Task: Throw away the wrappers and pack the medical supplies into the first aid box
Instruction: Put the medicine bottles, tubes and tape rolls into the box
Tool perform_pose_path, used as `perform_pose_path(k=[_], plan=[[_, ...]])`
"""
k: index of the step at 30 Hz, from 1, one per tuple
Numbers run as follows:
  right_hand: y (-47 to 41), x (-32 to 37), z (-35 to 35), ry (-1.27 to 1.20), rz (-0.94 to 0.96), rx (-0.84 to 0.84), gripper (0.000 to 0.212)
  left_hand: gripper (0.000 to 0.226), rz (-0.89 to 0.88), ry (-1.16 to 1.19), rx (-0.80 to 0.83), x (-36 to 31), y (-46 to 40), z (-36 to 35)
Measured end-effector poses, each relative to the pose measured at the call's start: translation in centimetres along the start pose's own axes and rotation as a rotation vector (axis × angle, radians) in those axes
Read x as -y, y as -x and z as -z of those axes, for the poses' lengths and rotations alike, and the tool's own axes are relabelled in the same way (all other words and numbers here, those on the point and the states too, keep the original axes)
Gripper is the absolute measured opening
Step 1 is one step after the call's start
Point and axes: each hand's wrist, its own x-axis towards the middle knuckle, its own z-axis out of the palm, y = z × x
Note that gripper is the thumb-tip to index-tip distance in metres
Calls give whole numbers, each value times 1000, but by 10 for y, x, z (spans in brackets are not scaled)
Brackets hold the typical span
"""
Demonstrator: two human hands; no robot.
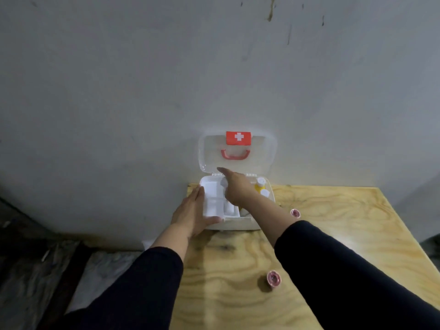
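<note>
Head view: first aid box [234, 223] open at far edge of plywood desk [333, 234], clear lid [238, 151] upright against wall. Left hand [190, 216], grip flat with straight fingers, pressed on box's left side; right hand [235, 189] over the tray, forefinger extended, remaining grip unclear. Two pink tape rolls [273, 278] on desk, apart from box.

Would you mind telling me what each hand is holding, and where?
The left hand steadies the first aid box at its front-left corner, fingers straight. The right hand holds nothing visible.
</note>
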Motion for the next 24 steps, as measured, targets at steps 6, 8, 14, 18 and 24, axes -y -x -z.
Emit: perform_pose_path(k=[6,8,14,18,24], plan=[[12,18,-32,160,11,51,51,89,-136,-3,9,21,1,12],[13,20,-38,149,-15,41,46,86,-153,37,9,22,2,13],[18,20,-37,35,-49,6,48,82,-175,-57,38,21,5,22],[30,15,-22,-78,-40,-76,46,83,-207,-114,35,11,8,32],[68,-5,6,-153,-75,-192,20,79,-352,-219,67,-18,-5,30]])
